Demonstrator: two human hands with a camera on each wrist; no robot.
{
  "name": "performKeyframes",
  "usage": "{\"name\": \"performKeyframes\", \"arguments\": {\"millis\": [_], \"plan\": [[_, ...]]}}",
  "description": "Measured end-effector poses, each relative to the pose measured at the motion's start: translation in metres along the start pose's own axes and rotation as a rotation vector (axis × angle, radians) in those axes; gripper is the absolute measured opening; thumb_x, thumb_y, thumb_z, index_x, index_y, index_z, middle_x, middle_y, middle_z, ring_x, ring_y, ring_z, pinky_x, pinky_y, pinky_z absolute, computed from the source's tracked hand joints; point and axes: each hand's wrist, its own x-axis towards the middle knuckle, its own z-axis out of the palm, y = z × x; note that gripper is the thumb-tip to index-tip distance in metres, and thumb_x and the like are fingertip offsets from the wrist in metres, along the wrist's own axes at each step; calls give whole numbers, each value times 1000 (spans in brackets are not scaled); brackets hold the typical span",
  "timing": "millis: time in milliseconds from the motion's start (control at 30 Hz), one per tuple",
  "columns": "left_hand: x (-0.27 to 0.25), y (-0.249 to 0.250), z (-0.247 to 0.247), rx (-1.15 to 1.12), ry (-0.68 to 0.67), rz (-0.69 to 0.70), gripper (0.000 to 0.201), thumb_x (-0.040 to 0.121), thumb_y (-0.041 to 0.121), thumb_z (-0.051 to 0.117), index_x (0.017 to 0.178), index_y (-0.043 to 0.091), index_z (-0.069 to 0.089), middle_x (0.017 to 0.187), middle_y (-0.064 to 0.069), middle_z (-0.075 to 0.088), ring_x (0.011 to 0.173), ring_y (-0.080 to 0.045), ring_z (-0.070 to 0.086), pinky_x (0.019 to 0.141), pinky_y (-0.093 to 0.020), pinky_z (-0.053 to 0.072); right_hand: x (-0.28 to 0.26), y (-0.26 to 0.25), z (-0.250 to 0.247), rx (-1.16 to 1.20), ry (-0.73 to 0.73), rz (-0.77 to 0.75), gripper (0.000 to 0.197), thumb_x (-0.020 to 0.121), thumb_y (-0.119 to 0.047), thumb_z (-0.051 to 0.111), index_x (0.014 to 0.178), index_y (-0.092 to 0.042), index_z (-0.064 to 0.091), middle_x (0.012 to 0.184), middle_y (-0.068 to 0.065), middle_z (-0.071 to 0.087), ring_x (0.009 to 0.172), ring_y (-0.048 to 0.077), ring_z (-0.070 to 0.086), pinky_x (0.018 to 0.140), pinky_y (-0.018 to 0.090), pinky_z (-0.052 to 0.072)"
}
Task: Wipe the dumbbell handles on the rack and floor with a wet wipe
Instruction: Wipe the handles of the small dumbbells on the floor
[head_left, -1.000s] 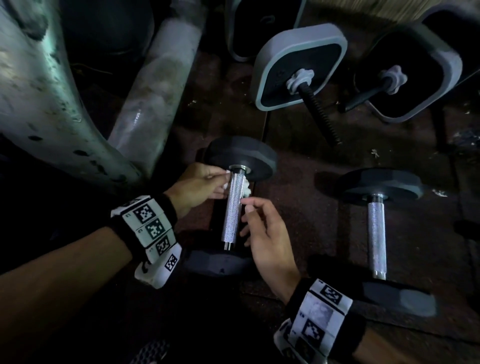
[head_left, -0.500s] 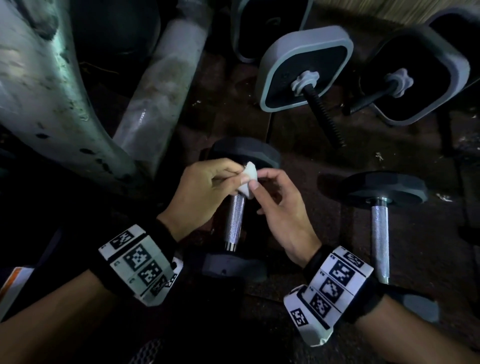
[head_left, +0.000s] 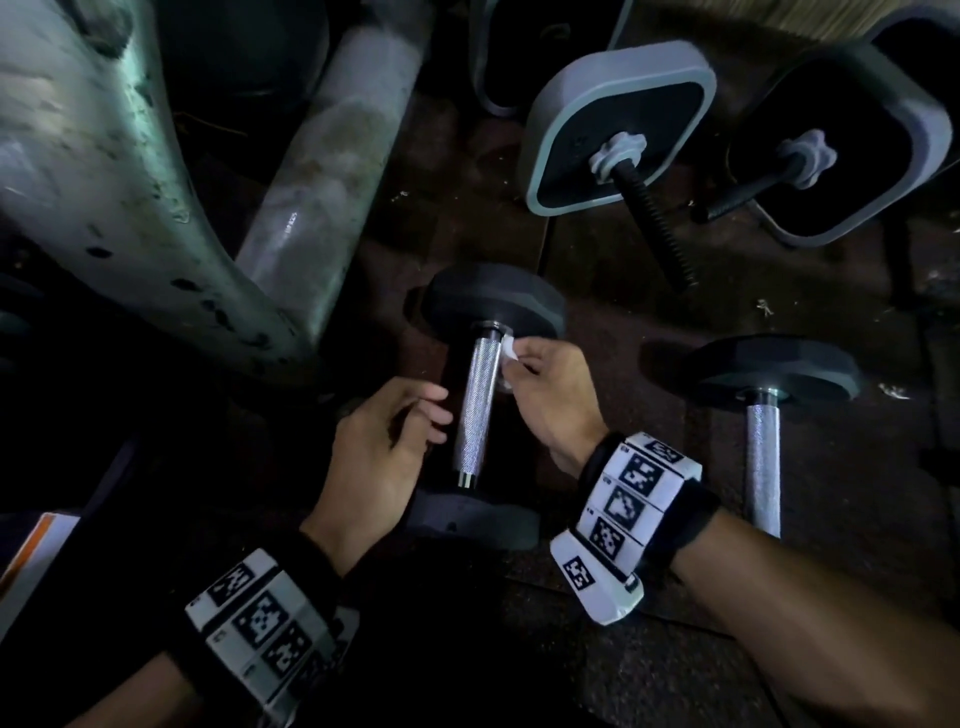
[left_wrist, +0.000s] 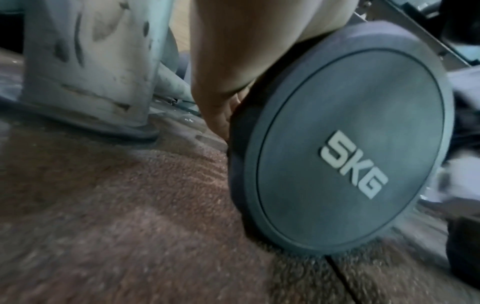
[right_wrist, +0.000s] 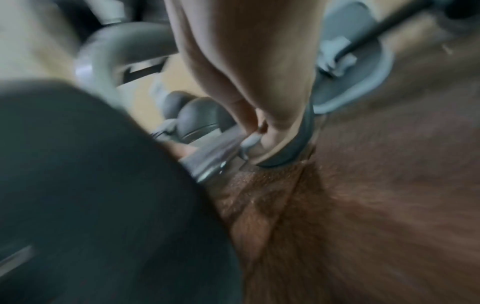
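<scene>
A: Head view first. What do we record?

B: We see a dumbbell (head_left: 485, 395) lying on the brown floor mat (head_left: 649, 665), handle pointing away from us. Our right hand (head_left: 553, 395) pinches a small white wipe (head_left: 508, 351) against the right side of the handle (head_left: 477, 400), close to the far weight. Our left hand (head_left: 382, 452) sits just left of the handle, fingers loosely curled and holding nothing; we cannot tell whether its fingertips touch the metal. A second dumbbell (head_left: 763, 410) lies well apart to the right, and two square-ended weights (head_left: 618, 119) lie farther back.

A: Left wrist view?

B: The near weight (left_wrist: 345, 148), marked "5KG", rests on the mat. The left hand reaches behind it; its fingers are hidden.

A: Right wrist view?

B: Blurred. We make out the right hand's fingers (right_wrist: 259, 115) closed on the pale wipe at the handle, beside the far weight.
</scene>
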Motion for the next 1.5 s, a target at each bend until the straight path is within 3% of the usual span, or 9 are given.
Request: {"name": "performKeyframes", "arguments": {"millis": [300,400,500,633,800,933,1133,1333,1500], "plan": [[2,-3,4,-22,-5,-27,27,86,22,43,99,16,66,82,0,73,69,-12,69,67,-21,51,-66,-1,-36,-185,-437,-115,16,88,-11,74,74,-16,69,70,-9,71,68,-6,64,69,17,50],[1,-4,3,-23,8,-34,27,84,28,44,97,20,67,82,1,73,69,-12,70,67,-23,51,-55,2,-31,-196,-238,-223,11,85,-10,76,82,-20,73,75,-11,72,74,-1,67,76,30,55],[1,-4,3,-21,26,-41,25,85,25,44,95,23,67,82,1,73,68,-13,70,67,-23,51,-24,-6,-25,-127,5,-347,13,88,-9,72,94,-19,74,81,-17,70,79,-2,67,78,24,56],[0,-3,3,-31,34,-44,24,85,21,44,95,21,67,82,-1,73,67,-14,69,66,-20,50,-8,-12,-24,-168,43,-439,13,91,-10,70,102,-14,75,91,-13,72,85,1,68,81,29,57],[0,-3,4,-34,78,-31,23,85,19,45,93,21,67,79,-1,72,65,-13,69,65,-20,51,-49,-12,-24,-265,-360,-497,13,91,-17,72,102,-18,78,94,-7,73,80,-1,63,71,14,47],[-2,-2,3,-54,124,-14,22,84,19,46,93,19,67,79,0,72,65,-14,69,65,-20,51,-41,-29,-26,-487,-495,-600,10,95,-21,65,100,-18,73,95,-4,69,89,11,65,81,36,52],[-3,0,1,-34,141,-11,22,83,16,47,93,19,67,78,-1,72,64,-14,69,64,-19,51,-2,-51,-15,-610,-197,-484,15,98,-22,60,99,-15,73,94,1,69,92,20,65,81,33,47],[5,0,-12,-45,143,-79,18,90,13,54,97,22,68,86,-1,73,69,-13,69,70,-33,55,-42,-46,-13,-576,-763,-479,10,92,-13,67,90,-15,77,86,-4,75,76,3,65,70,13,46],[0,25,-33,-179,-304,-169,28,92,5,64,117,18,68,109,0,74,98,-9,69,76,-18,53,-43,-29,-18,-63,-564,-215,9,91,-18,72,96,-12,77,72,1,69,62,7,60,58,18,46]]}}
